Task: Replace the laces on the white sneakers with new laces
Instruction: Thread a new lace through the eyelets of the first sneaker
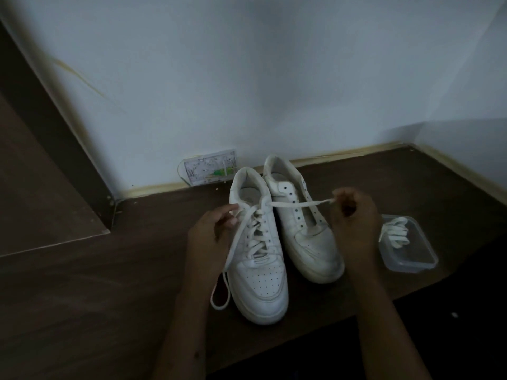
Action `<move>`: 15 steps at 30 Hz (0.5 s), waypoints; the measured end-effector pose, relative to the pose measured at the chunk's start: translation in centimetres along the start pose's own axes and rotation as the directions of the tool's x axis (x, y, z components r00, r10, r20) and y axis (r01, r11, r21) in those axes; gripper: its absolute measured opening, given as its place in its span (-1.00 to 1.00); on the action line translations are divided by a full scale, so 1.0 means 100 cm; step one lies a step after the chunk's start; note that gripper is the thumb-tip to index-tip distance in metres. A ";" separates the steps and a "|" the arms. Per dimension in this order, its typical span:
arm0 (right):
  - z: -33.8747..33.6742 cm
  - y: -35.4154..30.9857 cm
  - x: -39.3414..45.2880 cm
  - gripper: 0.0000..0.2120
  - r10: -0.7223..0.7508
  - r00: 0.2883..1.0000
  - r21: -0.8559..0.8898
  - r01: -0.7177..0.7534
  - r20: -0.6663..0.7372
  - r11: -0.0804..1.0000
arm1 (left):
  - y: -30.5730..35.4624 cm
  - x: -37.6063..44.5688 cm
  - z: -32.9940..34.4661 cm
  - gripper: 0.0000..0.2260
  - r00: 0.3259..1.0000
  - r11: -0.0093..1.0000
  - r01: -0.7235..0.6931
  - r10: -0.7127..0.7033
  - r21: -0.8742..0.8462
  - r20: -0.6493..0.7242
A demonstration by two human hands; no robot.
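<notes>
Two white sneakers stand side by side on a dark wooden floor, toes toward me. The left sneaker (258, 275) is laced with a white lace (296, 204). My right hand (354, 215) pinches one end of that lace, stretched taut across the right sneaker (310, 239), whose eyelets are bare. My left hand (211, 234) pinches the other end near the left sneaker's top eyelets; the rest of that end hangs down in a loop beside the shoe's toe. A clear plastic container (411, 259) at the right holds another white lace (395, 231).
A white wall with a pale baseboard runs close behind the sneakers. A small printed card (210, 167) leans against it. A dark wooden panel (41, 149) rises at the left. The floor drops to a darker level at the lower right.
</notes>
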State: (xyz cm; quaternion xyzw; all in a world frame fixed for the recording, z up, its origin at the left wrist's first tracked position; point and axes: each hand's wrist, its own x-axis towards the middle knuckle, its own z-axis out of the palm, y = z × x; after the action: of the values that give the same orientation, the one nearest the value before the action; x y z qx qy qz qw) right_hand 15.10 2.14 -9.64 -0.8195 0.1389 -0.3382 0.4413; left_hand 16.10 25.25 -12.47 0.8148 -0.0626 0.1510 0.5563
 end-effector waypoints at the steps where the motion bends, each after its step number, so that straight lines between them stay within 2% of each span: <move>1: 0.006 -0.005 -0.005 -0.77 -0.087 0.996 -0.020 0.087 0.008 0.996 | 0.000 0.000 0.001 -0.77 1.000 1.000 0.009 -0.009 -0.002 -0.012; 3: 0.022 -0.017 -0.017 -0.76 -0.229 0.965 0.009 0.230 0.130 0.973 | 0.000 0.001 0.005 -0.79 0.999 1.000 0.007 -0.007 0.003 -0.045; 5: 0.039 -0.027 -0.029 -0.80 -0.283 0.913 0.031 0.287 0.294 0.957 | 0.001 0.001 0.008 -0.82 0.997 1.000 -0.003 0.003 0.010 -0.081; 7: 0.051 -0.027 -0.036 -0.84 -0.293 0.898 0.008 0.307 0.327 0.952 | 0.002 0.001 0.010 -0.85 0.994 0.999 -0.014 0.017 0.031 -0.106; 10: 0.046 -0.021 -0.031 -0.92 -0.263 0.939 0.016 0.266 0.222 0.964 | 0.003 0.002 0.007 -0.88 0.989 0.993 -0.044 0.059 0.112 -0.134; 13: 0.023 -0.011 -0.014 -0.91 -0.097 0.994 -0.031 0.098 0.045 0.995 | 0.005 0.004 0.004 -0.89 0.990 0.994 -0.035 0.049 0.107 -0.135; 15: 0.013 -0.005 -0.006 -0.89 -0.013 0.998 -0.055 0.009 -0.069 0.998 | 0.004 0.004 0.004 -0.89 0.990 0.992 -0.031 0.047 0.126 -0.132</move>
State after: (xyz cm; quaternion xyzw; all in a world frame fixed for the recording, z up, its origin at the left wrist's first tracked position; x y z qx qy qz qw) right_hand 15.47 3.57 -10.02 -0.8199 0.1588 -0.3649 0.4117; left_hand 16.47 24.76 -12.10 0.8341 -0.0316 0.2200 0.5048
